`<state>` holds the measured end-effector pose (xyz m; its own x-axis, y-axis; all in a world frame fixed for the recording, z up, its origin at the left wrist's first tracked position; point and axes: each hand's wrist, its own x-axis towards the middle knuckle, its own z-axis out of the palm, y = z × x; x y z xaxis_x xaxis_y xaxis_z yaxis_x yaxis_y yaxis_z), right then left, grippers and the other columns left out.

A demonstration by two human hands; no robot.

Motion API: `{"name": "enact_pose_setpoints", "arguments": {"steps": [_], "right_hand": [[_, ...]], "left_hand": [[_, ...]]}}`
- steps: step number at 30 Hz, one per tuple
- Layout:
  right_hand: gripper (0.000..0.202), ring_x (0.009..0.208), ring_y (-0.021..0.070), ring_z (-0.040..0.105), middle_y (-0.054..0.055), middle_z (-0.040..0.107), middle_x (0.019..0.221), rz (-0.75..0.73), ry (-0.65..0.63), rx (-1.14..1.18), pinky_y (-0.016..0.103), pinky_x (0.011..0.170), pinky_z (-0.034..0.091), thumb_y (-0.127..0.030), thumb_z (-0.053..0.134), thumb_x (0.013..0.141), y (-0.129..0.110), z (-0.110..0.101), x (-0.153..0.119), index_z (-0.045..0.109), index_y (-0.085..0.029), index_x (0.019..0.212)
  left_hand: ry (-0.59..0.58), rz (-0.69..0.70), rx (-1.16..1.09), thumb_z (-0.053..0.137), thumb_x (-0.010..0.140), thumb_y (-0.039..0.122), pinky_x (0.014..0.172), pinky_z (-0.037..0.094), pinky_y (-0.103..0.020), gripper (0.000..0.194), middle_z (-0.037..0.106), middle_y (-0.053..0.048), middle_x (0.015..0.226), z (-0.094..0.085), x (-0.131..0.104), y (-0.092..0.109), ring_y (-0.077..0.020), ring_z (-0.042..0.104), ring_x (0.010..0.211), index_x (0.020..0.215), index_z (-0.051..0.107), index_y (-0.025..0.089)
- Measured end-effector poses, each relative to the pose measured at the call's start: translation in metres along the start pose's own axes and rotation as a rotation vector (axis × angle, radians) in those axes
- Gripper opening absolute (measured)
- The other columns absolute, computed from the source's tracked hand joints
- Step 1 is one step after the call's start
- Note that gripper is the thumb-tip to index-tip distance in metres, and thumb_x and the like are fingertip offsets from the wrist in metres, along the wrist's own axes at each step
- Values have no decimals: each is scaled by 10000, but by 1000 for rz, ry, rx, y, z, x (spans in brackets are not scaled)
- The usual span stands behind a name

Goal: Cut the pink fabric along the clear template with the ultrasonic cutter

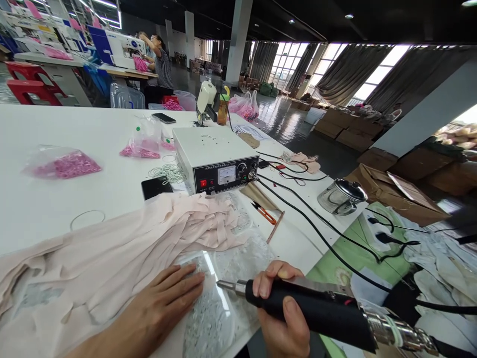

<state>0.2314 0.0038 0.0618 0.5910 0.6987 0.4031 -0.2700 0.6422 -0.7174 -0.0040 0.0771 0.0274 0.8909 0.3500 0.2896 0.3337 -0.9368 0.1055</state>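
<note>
My right hand (283,308) is wrapped round a black ultrasonic handpiece (305,303) with a metal tip and a cable at its rear. The tip points left, over a grey speckled glossy board (227,278). My left hand (164,303) lies flat with fingers stretched out, partly on pale pink fabric (149,233) and partly on the board. Its fingertips are a little left of the tip and apart from it. Whether the tip touches the board I cannot tell. The fabric spreads in loose folds across the table's left front.
Behind the board stands a white control box (219,159) with a meter and cables. Orange thread snips (264,213) lie beside it. A lidded glass mug (341,196), phones and bags of pink pieces (67,164) are on the white table (122,119). A person (162,64) works beyond.
</note>
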Motion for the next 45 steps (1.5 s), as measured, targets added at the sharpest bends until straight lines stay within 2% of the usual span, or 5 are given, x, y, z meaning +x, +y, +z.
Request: {"name": "enact_pose_setpoints", "arguments": {"steps": [6, 23, 28, 34, 45], "right_hand": [[176, 558, 102, 536, -4, 522, 846, 28, 15, 1, 262, 507, 504, -380, 601, 878, -5, 0, 0, 647, -248, 985], [184, 559, 98, 550, -9, 527, 866, 63, -13, 11, 263, 514, 504, -408, 616, 887, -5, -1, -4, 639, -268, 1004], [187, 568, 94, 554, -6, 532, 867, 51, -14, 27, 254, 524, 506, -393, 618, 884, -4, 0, -3, 645, -260, 1012], [179, 536, 94, 544, -12, 533, 837, 65, 25, -1, 258, 497, 494, -405, 632, 860, -6, 3, -1, 659, -266, 970], [179, 517, 95, 551, -21, 564, 819, 80, 45, -25, 260, 487, 518, -422, 671, 839, -6, 3, -1, 674, -280, 948]], "left_hand": [[2, 128, 56, 442, 949, 33, 1190, 357, -346, 563, 585, -20, 1459, -18, 5, -6, -193, 448, 1430, 1475, 505, 222], [14, 273, 88, 457, 982, 89, 1216, 317, -338, 436, 617, -1, 1424, -24, 12, -15, -195, 408, 1455, 1386, 588, 189], [35, 271, 64, 447, 979, 68, 1243, 243, -351, 432, 611, -3, 1432, -23, 13, -15, -190, 369, 1476, 1362, 609, 186], [35, 233, 38, 446, 953, 52, 1195, 363, -339, 464, 628, -25, 1412, -22, 11, -12, -202, 440, 1435, 1371, 600, 182], [52, 120, -33, 375, 965, 12, 1189, 373, -361, 511, 596, -23, 1448, -14, 5, -5, -202, 434, 1438, 1385, 592, 208]]}}
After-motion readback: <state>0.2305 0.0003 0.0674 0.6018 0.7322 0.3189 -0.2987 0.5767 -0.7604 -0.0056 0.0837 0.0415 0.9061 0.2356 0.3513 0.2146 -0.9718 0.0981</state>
